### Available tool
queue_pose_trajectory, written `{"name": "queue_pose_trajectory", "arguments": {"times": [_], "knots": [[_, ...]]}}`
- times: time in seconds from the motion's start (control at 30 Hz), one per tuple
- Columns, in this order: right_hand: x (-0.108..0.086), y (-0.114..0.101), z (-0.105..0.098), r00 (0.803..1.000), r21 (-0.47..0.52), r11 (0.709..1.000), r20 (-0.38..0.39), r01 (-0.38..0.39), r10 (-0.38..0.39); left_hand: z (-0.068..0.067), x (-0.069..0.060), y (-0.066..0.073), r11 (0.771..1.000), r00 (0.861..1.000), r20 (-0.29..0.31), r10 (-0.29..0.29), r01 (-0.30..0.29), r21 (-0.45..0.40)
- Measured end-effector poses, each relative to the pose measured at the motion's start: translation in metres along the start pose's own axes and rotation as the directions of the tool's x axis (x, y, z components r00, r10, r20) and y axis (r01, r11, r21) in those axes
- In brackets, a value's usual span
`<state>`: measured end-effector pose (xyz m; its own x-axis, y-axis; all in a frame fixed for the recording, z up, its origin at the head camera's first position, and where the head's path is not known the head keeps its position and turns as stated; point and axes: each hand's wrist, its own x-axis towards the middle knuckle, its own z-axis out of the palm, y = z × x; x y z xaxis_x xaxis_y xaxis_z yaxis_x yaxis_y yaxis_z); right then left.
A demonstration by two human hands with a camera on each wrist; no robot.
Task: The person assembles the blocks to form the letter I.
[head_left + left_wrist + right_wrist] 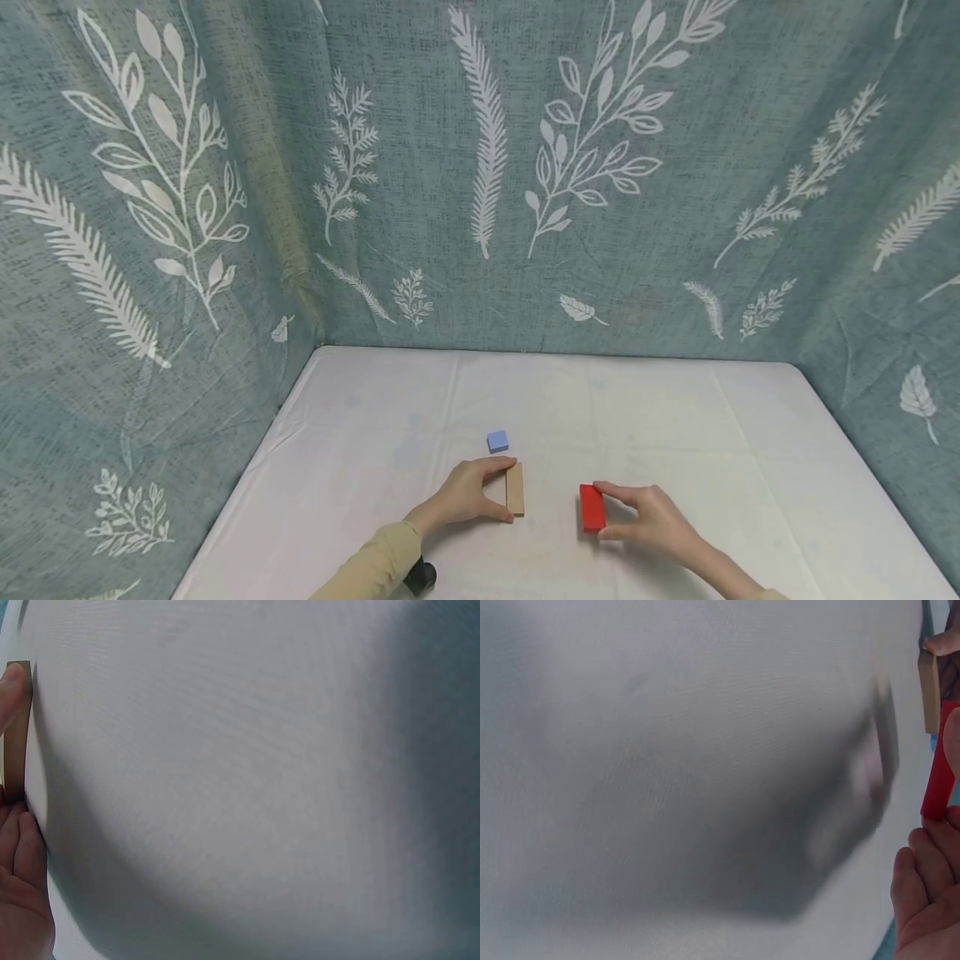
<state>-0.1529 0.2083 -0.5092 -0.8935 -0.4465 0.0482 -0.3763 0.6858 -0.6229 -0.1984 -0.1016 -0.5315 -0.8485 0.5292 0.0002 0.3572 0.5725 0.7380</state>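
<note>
In the head view my left hand [467, 493] pinches a plain wooden block [515, 489] by its two ends, thumb at the near end and fingers at the far end. The same wooden block [18, 742] shows at the left edge of the left wrist view. To the right, my right hand [651, 521] grips a red rectangular block [592, 508] between thumb and fingers. In the right wrist view the red block [939, 769] shows a long narrow side, partly covered by a digit. A small blue block [498, 441] lies just beyond the left hand, touched by neither hand.
A white cloth covers the table [675, 417]. Blue-green curtains [420, 208] with white leaf prints hang behind it and at both sides. A black object [421, 577] is partly hidden beside the left sleeve [375, 562] at the near edge of the view.
</note>
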Motion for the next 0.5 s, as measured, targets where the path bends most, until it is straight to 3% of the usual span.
{"name": "queue_pose_trajectory", "arguments": {"times": [0.3, 0.5], "knots": [[0.002, 0.002, 0.008, 1.000, -0.009, 1.000, 0.014, -0.009, 0.009, -0.001, -0.001, 0.001, 1.000, 1.000, 0.006, -0.005, 0.005, -0.004], [0.004, 0.005, 0.014, 1.000, -0.054, 0.998, -0.018, -0.016, 0.015, -0.001, 0.000, 0.000, 1.000, 1.000, 0.002, 0.005, -0.005, 0.000]]}}
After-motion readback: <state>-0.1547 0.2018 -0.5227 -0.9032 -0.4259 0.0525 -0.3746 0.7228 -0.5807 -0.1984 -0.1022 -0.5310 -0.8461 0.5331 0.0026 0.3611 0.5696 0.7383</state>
